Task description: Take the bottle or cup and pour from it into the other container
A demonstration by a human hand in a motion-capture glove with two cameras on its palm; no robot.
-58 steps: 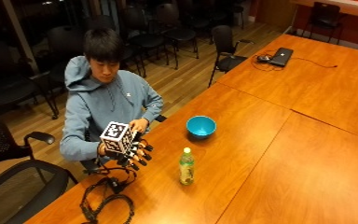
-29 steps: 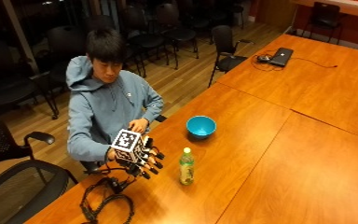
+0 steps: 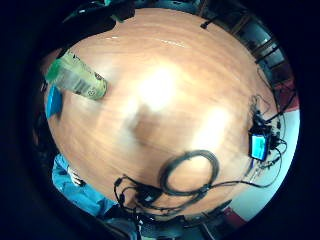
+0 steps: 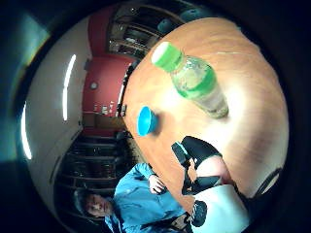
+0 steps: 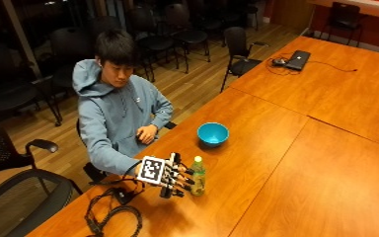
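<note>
A bottle (image 5: 198,176) with a green cap (image 5: 197,159) is seen standing upright on the table (image 5: 288,168), near the edge where the person sits. A blue bowl (image 5: 213,133) stands apart from it, at about 1 o'clock of the bottle in the outside view, farther from the camera. Pale liquid is seen through the clear wall in the thumb-side view (image 4: 194,83), so some weight is to be expected, and it may shift when the bottle is tipped. The wall is probably thin plastic that gives when squeezed, and smooth, so slipping is judged possible. The cap appears to be on, and would have to come off before anything could be poured. The best hold is judged to be round the middle of the body, below the shoulder, so that the neck is left free to be swung over the bowl.

The gloved right hand (image 5: 176,175) is held at about 9 o'clock of the bottle, just beside it. Its fingers (image 5: 185,178) are spread and pointed toward the bottle; nothing is held. Whether the fingertips touch the bottle cannot be told from the outside view, but both palm views show a gap between hand and bottle, so it is judged not yet gripped. The thumb (image 4: 197,150) is seen apart from the bottle.
</note>
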